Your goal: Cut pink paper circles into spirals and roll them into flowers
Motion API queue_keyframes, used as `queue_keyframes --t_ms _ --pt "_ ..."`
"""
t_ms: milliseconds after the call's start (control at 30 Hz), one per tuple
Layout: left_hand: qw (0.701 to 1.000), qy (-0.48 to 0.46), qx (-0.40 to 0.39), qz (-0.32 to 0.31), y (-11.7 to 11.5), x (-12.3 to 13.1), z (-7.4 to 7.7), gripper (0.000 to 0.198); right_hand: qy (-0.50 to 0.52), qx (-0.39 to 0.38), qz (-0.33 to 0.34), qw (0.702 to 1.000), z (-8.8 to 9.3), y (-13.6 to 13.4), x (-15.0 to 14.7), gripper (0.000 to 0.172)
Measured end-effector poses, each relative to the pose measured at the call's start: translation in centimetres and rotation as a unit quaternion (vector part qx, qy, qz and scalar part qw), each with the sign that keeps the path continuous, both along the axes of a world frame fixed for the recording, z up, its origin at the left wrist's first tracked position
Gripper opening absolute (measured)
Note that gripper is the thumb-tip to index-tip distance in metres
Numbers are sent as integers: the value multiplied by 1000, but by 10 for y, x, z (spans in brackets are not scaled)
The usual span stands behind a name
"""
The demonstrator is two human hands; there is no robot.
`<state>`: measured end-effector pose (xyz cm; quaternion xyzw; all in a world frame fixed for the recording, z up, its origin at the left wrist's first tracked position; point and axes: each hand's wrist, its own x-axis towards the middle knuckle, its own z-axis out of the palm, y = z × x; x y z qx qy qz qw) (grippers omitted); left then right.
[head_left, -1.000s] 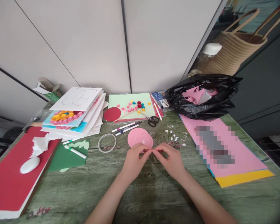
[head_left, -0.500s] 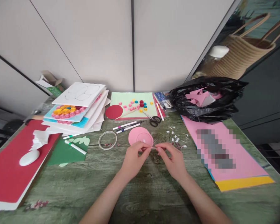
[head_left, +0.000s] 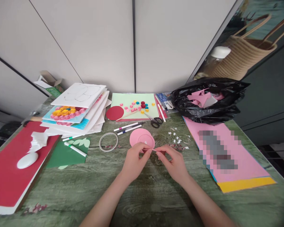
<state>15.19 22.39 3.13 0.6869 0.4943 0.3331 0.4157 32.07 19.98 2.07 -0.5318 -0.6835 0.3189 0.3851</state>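
Observation:
Fingertips of my left hand (head_left: 137, 157) are closed on a thin pink paper strip (head_left: 153, 149), just in front of pink paper discs. My right hand (head_left: 172, 160) pinches the strip's other end, a short gap from the left fingertips. Behind the left hand lies a large pink paper disc (head_left: 135, 135), with a smaller pink disc (head_left: 146, 138) over its right side. A small white square is on the smaller disc. Whether the strip joins the smaller disc is hidden by the fingers.
A tape roll (head_left: 108, 142), markers (head_left: 129, 130) and scissors (head_left: 156, 121) lie behind the hands. Small paper balls (head_left: 143, 104) sit on a pale green sheet (head_left: 118, 98). Scraps fill a black bag (head_left: 203, 116). Coloured paper (head_left: 248, 157) is right; red board (head_left: 11, 167) left.
My hands have drawn slightly closer together, the right one moving a little left, with the strip still pinched between them. The whole view has shifted slightly.

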Motion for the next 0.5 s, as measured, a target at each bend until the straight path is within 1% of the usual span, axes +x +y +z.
queue_keyframes --t_ms 167,367,500 --pt "1000 -2 17 -12 -2 2 -1 9 -15 18 -11 1000 -2 0 0 10" --pt "999 28 22 -18 -5 4 -2 7 -42 32 -7 999 -5 -2 -1 9" --pt "1000 15 7 -9 -5 4 -1 10 -13 28 25 999 -3 -2 2 14"
